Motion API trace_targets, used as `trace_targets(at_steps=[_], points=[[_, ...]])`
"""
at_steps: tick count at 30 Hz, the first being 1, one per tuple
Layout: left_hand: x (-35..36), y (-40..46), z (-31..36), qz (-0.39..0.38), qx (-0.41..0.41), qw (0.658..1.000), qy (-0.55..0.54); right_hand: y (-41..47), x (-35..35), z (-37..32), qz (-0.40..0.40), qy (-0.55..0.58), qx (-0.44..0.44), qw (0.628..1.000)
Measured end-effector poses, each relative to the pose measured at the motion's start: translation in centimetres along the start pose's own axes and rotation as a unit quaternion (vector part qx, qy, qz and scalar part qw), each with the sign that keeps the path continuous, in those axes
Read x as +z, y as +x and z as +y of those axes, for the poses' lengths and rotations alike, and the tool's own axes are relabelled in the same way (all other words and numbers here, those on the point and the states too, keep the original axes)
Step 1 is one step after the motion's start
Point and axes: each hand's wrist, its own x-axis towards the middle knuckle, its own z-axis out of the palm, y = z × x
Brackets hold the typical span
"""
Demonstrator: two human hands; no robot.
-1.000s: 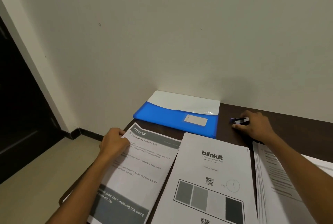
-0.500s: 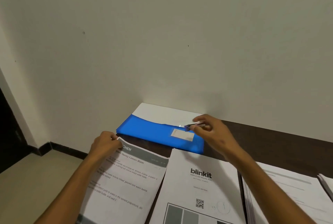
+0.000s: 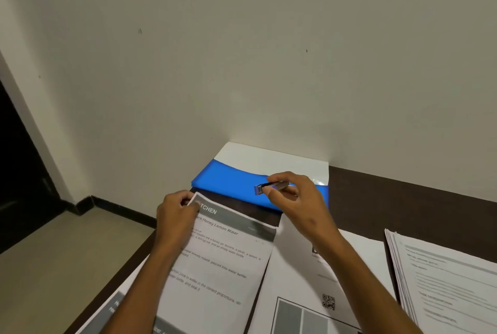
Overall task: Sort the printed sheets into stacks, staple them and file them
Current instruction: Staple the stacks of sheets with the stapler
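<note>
left hand (image 3: 176,215) pinched top corner of kitchen sheets (image 3: 215,261) on bench (image 3: 403,199) | right hand (image 3: 294,196) gripped small stapler (image 3: 265,188) over blue folder (image 3: 228,185), just beyond the sheets

Right hand (image 3: 293,200) carried stapler (image 3: 270,187), seemingly toward sheets (image 3: 223,253).

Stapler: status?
Right hand holds stapler above blue folder. Left hand pinches kitchen stack corner. Nothing between them.
</note>
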Motion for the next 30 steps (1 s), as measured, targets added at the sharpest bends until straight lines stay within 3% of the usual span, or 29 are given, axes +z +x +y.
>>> trace_targets(at_steps=[4, 12, 21, 26, 30], points=[[0.2, -0.4, 0.3, 0.012, 0.012, 1.0, 0.016, -0.7, -3.4, 1.6, -0.002, -0.057, -0.004, 0.998], [0.3, -1.0, 1.5, 0.02, -0.005, 0.999, 0.026, 0.7, -12.5, 9.5, 0.132, -0.268, 0.09, 0.95], [0.5, -0.6, 3.2, 0.022, 0.029, 0.99, 0.133, -0.5, -13.6, 11.7, 0.111, -0.372, 0.175, 0.905], [1.1, -1.7, 4.5, 0.05, 0.114, 0.952, 0.279, -1.8, -14.6, 9.7, 0.108, -0.357, 0.174, 0.911], [3.7, -4.6, 7.0, -0.035, 0.163, 0.961, 0.22, -5.1, -14.9, 7.5, 0.123, -0.326, 0.104, 0.931]])
